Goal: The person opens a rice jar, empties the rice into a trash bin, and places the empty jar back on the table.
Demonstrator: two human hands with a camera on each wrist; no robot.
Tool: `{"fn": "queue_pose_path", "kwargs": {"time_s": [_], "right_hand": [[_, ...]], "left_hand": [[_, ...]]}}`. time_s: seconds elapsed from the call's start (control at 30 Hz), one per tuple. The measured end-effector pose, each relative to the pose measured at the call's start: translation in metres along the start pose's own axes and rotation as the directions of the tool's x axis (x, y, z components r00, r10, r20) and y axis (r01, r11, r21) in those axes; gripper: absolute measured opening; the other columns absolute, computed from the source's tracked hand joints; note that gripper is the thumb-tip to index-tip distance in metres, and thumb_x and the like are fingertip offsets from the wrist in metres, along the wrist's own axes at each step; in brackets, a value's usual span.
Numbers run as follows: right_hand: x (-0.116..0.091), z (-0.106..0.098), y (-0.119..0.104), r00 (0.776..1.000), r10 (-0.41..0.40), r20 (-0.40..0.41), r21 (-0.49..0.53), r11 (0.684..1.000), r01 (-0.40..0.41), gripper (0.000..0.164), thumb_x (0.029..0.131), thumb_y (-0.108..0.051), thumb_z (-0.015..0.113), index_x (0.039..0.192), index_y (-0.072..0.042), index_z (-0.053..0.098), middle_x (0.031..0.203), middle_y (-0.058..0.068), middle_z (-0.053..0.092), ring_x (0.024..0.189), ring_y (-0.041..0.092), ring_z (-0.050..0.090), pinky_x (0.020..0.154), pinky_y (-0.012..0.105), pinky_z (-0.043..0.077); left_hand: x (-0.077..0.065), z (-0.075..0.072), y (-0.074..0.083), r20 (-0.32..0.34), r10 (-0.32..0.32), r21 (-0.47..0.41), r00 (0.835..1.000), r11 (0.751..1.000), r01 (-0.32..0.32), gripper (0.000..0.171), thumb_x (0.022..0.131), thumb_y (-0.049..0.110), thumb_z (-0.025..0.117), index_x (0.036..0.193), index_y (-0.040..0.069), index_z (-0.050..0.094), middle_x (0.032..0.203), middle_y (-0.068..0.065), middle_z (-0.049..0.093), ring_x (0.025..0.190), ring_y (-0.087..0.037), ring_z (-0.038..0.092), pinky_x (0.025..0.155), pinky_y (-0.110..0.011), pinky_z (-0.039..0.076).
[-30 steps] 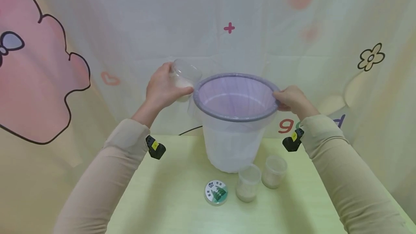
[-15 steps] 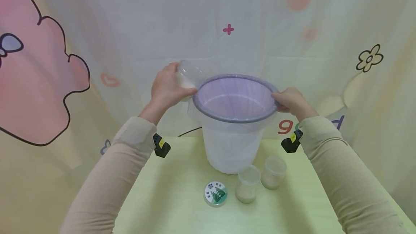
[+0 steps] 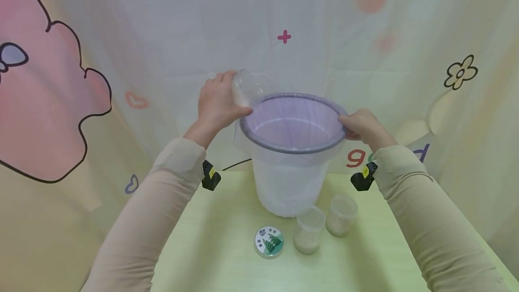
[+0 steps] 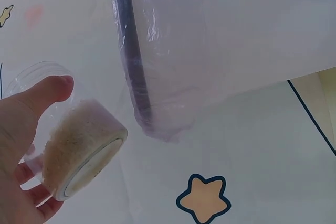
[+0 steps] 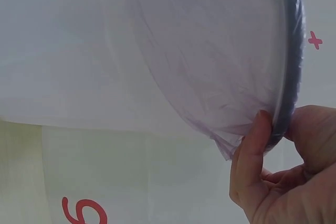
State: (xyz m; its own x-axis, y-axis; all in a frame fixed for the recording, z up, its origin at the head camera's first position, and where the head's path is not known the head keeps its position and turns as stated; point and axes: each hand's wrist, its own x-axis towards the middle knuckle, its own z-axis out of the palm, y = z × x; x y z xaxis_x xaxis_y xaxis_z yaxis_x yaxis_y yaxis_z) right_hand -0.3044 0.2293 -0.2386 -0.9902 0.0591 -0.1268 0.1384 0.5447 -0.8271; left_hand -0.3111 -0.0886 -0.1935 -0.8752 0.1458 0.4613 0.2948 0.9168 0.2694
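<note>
My left hand [image 3: 219, 102] grips a clear plastic jar [image 4: 86, 140], tilted toward the bin, beside the left part of its rim. Pale grainy stuff fills part of the jar, in the left wrist view. A white trash bin [image 3: 289, 184] with a grey rim stands on the table, lined with a thin purple plastic bag [image 3: 292, 120] folded over the rim. At the right side my right hand [image 3: 362, 125] pinches the rim and the bag, thumb and fingers on either side of it, as the right wrist view [image 5: 283, 166] also shows.
Two more clear jars with pale contents, a nearer jar [image 3: 309, 231] and a farther jar [image 3: 342, 215], stand before the bin. A round lid [image 3: 269, 241] with a green leaf print lies left of them. A patterned curtain [image 3: 227, 21] hangs close behind the table [image 3: 227, 247].
My left hand has moved right with the jar, from beside the bin to its left rim, and the jar is tipped slightly more. My right hand stays on the rim.
</note>
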Motion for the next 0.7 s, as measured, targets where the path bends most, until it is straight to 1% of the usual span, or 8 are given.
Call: {"fn": "queue_pose_path", "kwargs": {"time_s": [0.17,0.27,0.3,0.4,0.5,0.53,0.7], "right_hand": [[0.001,0.0,0.001,1.0,0.001,0.006,-0.002,1.0,-0.001,0.033,0.092,-0.02,0.049,0.105,0.01,0.052,0.07,-0.002,0.054,0.059,0.004,0.056,0.063,0.019,0.052],[0.001,-0.001,0.002,1.0,-0.002,0.005,0.012,1.0,0.002,0.032,0.091,-0.021,0.051,0.102,0.009,0.053,0.072,0.001,0.054,0.06,0.005,0.057,0.064,0.02,0.052],[0.002,-0.001,0.002,1.0,-0.004,0.0,0.024,1.0,0.004,0.031,0.09,-0.021,0.051,0.099,0.009,0.055,0.071,0.002,0.055,0.06,0.006,0.057,0.063,0.02,0.052],[0.002,-0.002,0.003,1.0,-0.009,-0.005,0.024,1.0,0.009,0.03,0.09,-0.021,0.051,0.095,0.008,0.056,0.072,0.003,0.055,0.061,0.007,0.057,0.063,0.021,0.053],[0.0,-0.001,0.003,1.0,-0.011,-0.012,0.015,1.0,0.011,0.03,0.09,-0.021,0.05,0.097,0.008,0.056,0.07,0.001,0.055,0.06,0.006,0.057,0.063,0.02,0.052],[0.0,-0.001,0.002,1.0,-0.011,-0.009,0.002,1.0,0.011,0.031,0.091,-0.021,0.05,0.1,0.009,0.055,0.071,0.0,0.054,0.06,0.006,0.056,0.064,0.02,0.052],[-0.002,0.0,0.001,1.0,-0.009,-0.007,-0.008,1.0,0.009,0.031,0.092,-0.021,0.048,0.101,0.008,0.054,0.069,-0.002,0.052,0.059,0.004,0.055,0.063,0.019,0.052]], "left_hand": [[0.001,0.003,0.004,0.014,0.041,0.062,0.999,0.997,-0.041,0.092,0.067,0.045,0.077,0.14,0.014,0.032,0.135,-0.009,0.044,0.119,-0.032,0.04,0.099,-0.044,0.034],[0.001,0.005,0.007,0.018,0.068,0.1,0.998,0.993,-0.069,0.092,0.068,0.045,0.077,0.141,0.013,0.031,0.136,-0.01,0.043,0.121,-0.032,0.039,0.099,-0.045,0.034],[0.0,0.006,0.008,0.016,0.077,0.107,0.997,0.991,-0.078,0.092,0.067,0.045,0.077,0.14,0.013,0.032,0.136,-0.009,0.043,0.121,-0.032,0.039,0.099,-0.045,0.034],[-0.001,0.008,0.01,0.018,0.1,0.126,0.995,0.987,-0.102,0.091,0.067,0.044,0.077,0.14,0.013,0.032,0.138,-0.009,0.042,0.123,-0.032,0.038,0.099,-0.044,0.034],[-0.001,0.011,0.012,0.021,0.124,0.147,0.992,0.981,-0.126,0.091,0.067,0.044,0.077,0.141,0.014,0.032,0.138,-0.008,0.041,0.123,-0.031,0.037,0.1,-0.043,0.033],[-0.001,0.011,0.012,0.024,0.131,0.155,0.991,0.979,-0.134,0.092,0.067,0.044,0.077,0.141,0.014,0.031,0.138,-0.008,0.041,0.123,-0.031,0.037,0.1,-0.043,0.033],[-0.002,0.014,0.014,0.034,0.167,0.195,0.985,0.966,-0.17,0.093,0.068,0.043,0.078,0.141,0.015,0.03,0.138,-0.007,0.04,0.124,-0.03,0.036,0.101,-0.041,0.032]]}}
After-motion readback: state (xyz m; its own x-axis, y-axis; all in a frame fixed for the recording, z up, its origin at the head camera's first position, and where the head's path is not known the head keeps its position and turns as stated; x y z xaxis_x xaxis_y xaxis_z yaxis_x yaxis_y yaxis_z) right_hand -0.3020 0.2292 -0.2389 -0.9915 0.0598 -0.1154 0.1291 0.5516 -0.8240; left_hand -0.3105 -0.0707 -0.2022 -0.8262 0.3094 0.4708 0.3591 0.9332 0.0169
